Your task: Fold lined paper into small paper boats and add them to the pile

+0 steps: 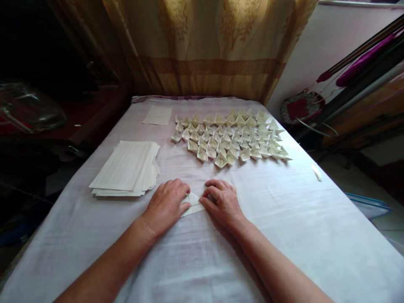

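Note:
A small folded piece of white paper (195, 203) lies on the cloth in front of me, with creases across it and a pointed top. My left hand (168, 201) is closed on its left side, thumb and curled fingers at the edge. At the right corner, my right hand (223, 201) pinches the paper between thumb and forefinger, the other fingers curled. Part of the paper is hidden under both hands. Beyond them stand many folded paper boats (225, 139) in close rows. To the left is a stack of lined paper sheets (124, 166).
A single square sheet (157, 115) lies at the back left of the cloth-covered table (284, 235). Near the right edge is a small white object (316, 172). A curtain (202, 50) hangs behind. At left, a clear glass-like container (31, 107) stands on a dark red surface.

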Demonstrator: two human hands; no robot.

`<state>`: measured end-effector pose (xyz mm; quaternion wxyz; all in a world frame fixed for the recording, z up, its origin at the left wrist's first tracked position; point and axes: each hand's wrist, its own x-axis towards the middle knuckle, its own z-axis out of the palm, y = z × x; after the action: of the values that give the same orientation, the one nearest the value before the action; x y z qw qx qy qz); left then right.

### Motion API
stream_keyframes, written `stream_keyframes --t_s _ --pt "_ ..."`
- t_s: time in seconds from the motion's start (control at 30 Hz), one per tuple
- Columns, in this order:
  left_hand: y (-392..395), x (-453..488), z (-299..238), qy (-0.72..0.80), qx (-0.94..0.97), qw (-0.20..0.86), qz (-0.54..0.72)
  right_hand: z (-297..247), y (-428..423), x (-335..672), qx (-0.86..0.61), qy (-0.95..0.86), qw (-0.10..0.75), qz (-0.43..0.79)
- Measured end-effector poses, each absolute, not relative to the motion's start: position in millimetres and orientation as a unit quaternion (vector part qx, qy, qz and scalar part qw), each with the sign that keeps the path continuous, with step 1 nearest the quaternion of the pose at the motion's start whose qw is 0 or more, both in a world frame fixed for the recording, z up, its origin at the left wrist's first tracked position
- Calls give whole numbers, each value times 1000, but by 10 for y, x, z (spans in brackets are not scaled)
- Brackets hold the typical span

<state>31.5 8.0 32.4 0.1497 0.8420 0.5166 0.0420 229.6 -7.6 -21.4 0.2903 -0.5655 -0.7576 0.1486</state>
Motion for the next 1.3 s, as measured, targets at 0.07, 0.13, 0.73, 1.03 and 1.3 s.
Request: stream_keyframes --t_s 0.07,0.13,0.73,1.03,1.3 --pt "125 359 318 495 855 151 36 -212 -78 2293 -564 -759 292 144" --pt "181 377 331 483 861 157 18 -212 -81 2290 -562 -760 295 141" --pt "329 424 235 475 548 624 290 -185 -92 2313 -523 -670 437 296" --pt "252 553 98 451 562 594 357 -124 -119 2234 -516 -678 458 253" --pt "194 422 247 410 837 142 333 11 -63 2380 -484 -792 370 -26"
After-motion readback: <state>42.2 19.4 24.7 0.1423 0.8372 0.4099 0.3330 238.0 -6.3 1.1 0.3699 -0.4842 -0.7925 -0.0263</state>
